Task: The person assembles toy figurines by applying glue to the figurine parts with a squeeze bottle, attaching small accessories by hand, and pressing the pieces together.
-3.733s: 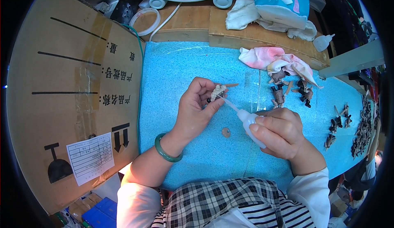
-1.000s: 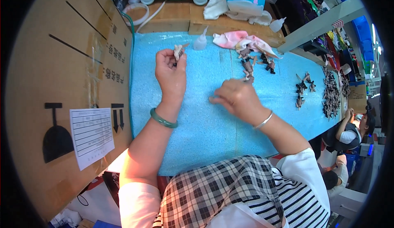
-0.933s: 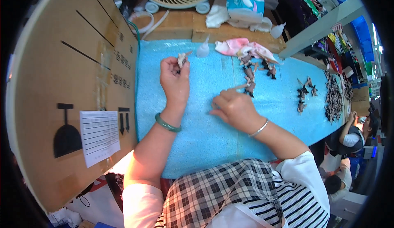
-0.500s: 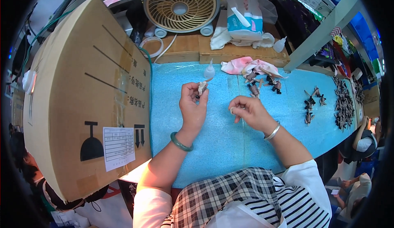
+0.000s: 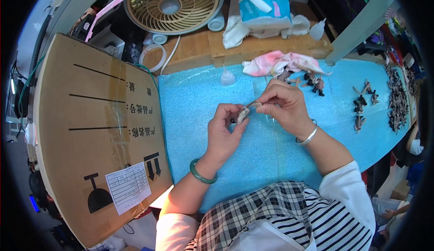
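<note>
My left hand (image 5: 223, 133) is closed around a small figurine (image 5: 243, 114) with pale, grey and dark parts, held above the blue mat (image 5: 194, 102). Fingertips of my right hand (image 5: 287, 105) pinch a small pale piece (image 5: 257, 105) right beside it; whether the two touch, I cannot tell. A thin brown part of the figurine points toward that piece. Beyond my hands stands a small white squeeze bottle (image 5: 227, 77). More small figurines (image 5: 315, 83) lie past my right hand, by a pink and white cloth (image 5: 266, 64).
A large cardboard box (image 5: 95, 133) stands along the left. At the back are a fan (image 5: 174, 7), a tape roll (image 5: 153, 57), a tissue pack (image 5: 264, 9) and another squeeze bottle (image 5: 318, 29). Several figurines (image 5: 360, 104) and a dense pile (image 5: 397, 99) lie to the right.
My right hand has moved left and up with the pale piece, up to the figurine. My left hand has shifted slightly right and down in the picture. The whole view has turned somewhat.
</note>
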Tool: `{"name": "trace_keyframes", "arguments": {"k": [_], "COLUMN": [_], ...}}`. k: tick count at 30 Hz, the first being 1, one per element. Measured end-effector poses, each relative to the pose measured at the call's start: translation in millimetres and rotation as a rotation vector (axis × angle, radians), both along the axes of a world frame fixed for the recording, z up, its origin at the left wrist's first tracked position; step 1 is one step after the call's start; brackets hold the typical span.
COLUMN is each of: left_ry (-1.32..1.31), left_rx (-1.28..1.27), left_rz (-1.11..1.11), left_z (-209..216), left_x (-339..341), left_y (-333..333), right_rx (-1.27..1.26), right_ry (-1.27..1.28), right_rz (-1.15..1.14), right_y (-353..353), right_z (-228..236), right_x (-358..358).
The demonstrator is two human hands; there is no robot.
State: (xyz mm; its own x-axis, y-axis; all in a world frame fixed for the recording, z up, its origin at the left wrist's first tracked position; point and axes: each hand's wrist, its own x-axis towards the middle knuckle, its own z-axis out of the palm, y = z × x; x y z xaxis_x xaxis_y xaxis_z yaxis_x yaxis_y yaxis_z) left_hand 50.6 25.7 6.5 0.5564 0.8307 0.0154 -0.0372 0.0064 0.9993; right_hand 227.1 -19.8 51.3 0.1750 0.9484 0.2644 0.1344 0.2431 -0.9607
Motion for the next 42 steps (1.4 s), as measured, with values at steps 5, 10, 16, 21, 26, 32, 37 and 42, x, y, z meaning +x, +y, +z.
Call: {"name": "trace_keyframes", "arguments": {"k": [5, 10, 16, 21, 26, 32, 37, 42], "left_ry": [0.001, 0.007, 0.089, 0.121, 0.123, 0.058, 0.054, 0.156], "left_rx": [0.093, 0.157, 0.235, 0.265, 0.303, 0.272, 0.181, 0.325], "left_rz": [0.060, 0.052, 0.037, -0.002, 0.016, 0.062, 0.004, 0.021], "left_z": [-3, -2, 0, 0, -3, -1, 2, 3], "left_x": [2, 2, -1, -2, -2, 1, -3, -4], "left_y": [6, 6, 4, 4, 4, 4, 2, 5], "right_rx": [0.308, 0.573, 0.671, 0.697, 0.700, 0.698, 0.715, 0.693], "right_ry": [-0.515, -0.736, -0.815, -0.878, -0.904, -0.881, -0.875, -0.894], "right_rz": [-0.130, -0.136, -0.144, -0.085, -0.078, -0.070, -0.044, -0.008], "right_y": [2, 5, 1, 0, 0, 0, 2, 3], "right_z": [-5, -11, -7, -10, -12, -12, -13, -11], "right_x": [0, -1, -6, -6, -6, -5, -5, -2]}}
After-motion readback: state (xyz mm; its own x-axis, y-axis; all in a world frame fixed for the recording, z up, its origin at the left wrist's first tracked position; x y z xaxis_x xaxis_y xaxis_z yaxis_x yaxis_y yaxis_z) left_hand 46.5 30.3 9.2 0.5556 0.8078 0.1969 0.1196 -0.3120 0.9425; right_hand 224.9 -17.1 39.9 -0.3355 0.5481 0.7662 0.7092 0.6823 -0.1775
